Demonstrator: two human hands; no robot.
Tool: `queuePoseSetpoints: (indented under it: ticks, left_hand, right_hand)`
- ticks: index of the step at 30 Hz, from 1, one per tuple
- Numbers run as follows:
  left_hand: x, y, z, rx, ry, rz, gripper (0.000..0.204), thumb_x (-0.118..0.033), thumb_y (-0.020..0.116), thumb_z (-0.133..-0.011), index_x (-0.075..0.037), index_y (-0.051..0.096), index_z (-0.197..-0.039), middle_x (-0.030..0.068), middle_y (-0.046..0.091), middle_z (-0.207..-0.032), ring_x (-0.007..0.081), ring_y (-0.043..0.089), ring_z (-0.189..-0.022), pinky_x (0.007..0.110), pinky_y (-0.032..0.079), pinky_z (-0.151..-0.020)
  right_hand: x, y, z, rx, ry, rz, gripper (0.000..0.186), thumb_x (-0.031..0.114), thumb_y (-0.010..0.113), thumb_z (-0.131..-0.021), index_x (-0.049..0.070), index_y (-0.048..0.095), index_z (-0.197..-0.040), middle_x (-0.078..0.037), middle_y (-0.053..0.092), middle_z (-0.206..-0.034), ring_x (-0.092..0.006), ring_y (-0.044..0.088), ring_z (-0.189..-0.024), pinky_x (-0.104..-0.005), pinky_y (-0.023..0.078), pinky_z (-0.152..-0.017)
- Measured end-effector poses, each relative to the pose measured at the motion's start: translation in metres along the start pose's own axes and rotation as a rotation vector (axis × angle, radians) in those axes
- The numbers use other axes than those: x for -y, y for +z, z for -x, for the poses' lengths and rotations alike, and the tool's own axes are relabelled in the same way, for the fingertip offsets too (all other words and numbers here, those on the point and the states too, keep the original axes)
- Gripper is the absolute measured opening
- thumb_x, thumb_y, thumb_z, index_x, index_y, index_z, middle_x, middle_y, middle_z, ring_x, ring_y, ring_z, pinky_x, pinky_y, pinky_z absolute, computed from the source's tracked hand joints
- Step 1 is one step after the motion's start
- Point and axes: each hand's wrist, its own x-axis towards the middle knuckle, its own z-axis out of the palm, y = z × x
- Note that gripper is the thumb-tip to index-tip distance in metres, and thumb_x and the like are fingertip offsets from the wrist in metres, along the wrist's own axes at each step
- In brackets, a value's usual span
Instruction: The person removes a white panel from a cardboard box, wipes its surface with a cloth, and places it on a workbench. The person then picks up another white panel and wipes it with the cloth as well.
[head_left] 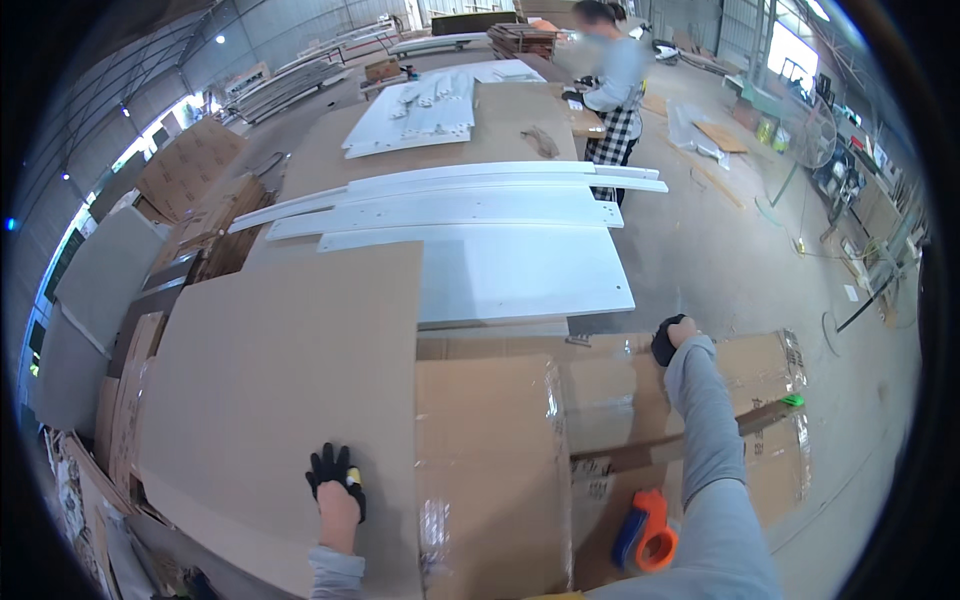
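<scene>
My left hand (337,482), in a black glove, lies with fingers spread flat on a large plain cardboard sheet (290,350). This sheet overlaps the left part of a flattened cardboard box (490,430) with clear tape along its seams. My right hand (670,340), also black-gloved, is at the far edge of the box, its fingers curled in; what they hold, if anything, is hidden. An orange and blue tape dispenser (652,535) rests on the box beneath my right forearm. A small green object (793,400) lies by the box's right edge, near a gap between its flaps.
Long white panels (480,260) lie just beyond the cardboard. Farther back is a stack of white boards (415,115) with smaller white pieces on top. Another person (612,90) stands at the far right of the worktable. Cardboard and boards (190,180) lean along the left.
</scene>
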Motion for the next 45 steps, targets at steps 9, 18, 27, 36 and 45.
queuePoseSetpoints:
  ticks: [9,18,27,36,45]
  left_hand:
    - [-0.127,0.043,-0.172,-0.258,0.395,0.281,0.049,0.006,0.057,-0.07,-0.003,0.06,-0.118,0.016,0.055,-0.129,0.0362,0.049,-0.12,0.04,0.038,-0.105]
    - [-0.151,0.048,-0.27,0.364,0.138,-0.283,0.025,-0.017,0.054,-0.081,-0.004,0.068,-0.097,0.0199,0.067,-0.096,0.0391,0.064,-0.088,0.047,0.05,-0.078]
    - [-0.154,0.052,-0.28,0.56,0.254,-0.285,0.024,-0.016,0.053,-0.08,-0.003,0.069,-0.093,0.0213,0.067,-0.095,0.0389,0.064,-0.09,0.046,0.05,-0.078]
    - [-0.189,0.069,-0.293,0.685,0.429,-0.529,0.024,-0.013,0.057,-0.078,-0.002,0.07,-0.094,0.0191,0.069,-0.093,0.0359,0.067,-0.086,0.044,0.051,-0.072]
    - [-0.179,0.123,-0.305,0.691,0.624,-0.732,0.023,-0.016,0.057,-0.077,-0.003,0.072,-0.089,0.0158,0.07,-0.089,0.0325,0.068,-0.085,0.043,0.051,-0.071]
  right_hand:
    - [-0.092,0.142,-0.22,0.135,0.086,-0.234,0.035,0.022,0.063,-0.078,-0.008,0.065,-0.094,-0.025,0.066,-0.089,-0.0385,0.063,-0.087,-0.0417,0.05,-0.073]
    - [-0.024,0.123,-0.166,0.197,0.227,-0.793,0.034,0.026,0.08,-0.075,-0.003,0.065,-0.083,-0.015,0.066,-0.07,-0.0249,0.065,-0.055,-0.0367,0.054,-0.049]
    - [-0.023,0.084,-0.147,0.103,0.113,-1.025,0.027,0.029,0.077,-0.075,0.005,0.065,-0.073,-0.001,0.052,-0.054,-0.0137,0.047,-0.039,-0.0285,0.033,-0.037]
    - [0.029,0.027,-0.126,0.107,0.067,-0.839,0.041,0.043,0.079,-0.071,0.008,0.059,-0.062,-0.001,0.051,-0.051,-0.0144,0.047,-0.038,-0.0282,0.031,-0.036]
    - [0.012,0.043,-0.253,-0.149,0.153,-0.81,0.028,0.027,0.077,-0.074,0.006,0.06,-0.068,-0.005,0.054,-0.056,-0.0162,0.052,-0.043,-0.03,0.037,-0.038]
